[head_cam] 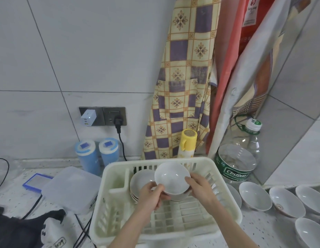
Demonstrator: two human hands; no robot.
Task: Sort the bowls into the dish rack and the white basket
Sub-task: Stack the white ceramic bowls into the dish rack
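A pale speckled counter [259, 228] runs along a wall of large grey tiles [84, 59], with a second tiled wall closing the corner at far right. A cream plastic dish rack [109, 217] sits near the middle of the counter. Above its far half both hands hold a white bowl [170, 178], tilted with its opening toward the camera. The left hand [152, 196] grips the bowl's lower left side, fingers curled beneath and thumb on the rim. The right hand [202, 188] holds the right side, thumb on the rim; I cannot tell how its other fingers lie behind the bowl. A few more bowls [140, 181] stand on edge in the rack just left of the held one. To the right of the rack, a group of loose bowls [255, 196] rests on the counter.

On the wall, a double socket [103, 116] carries a white charger and a black plug. Two blue canisters [96, 154] stand below it, and a clear lidded box [71, 188] lies left of the rack. A checked cloth [182, 77] hangs in the corner above a yellow flask [187, 144] and a large water bottle [238, 158].
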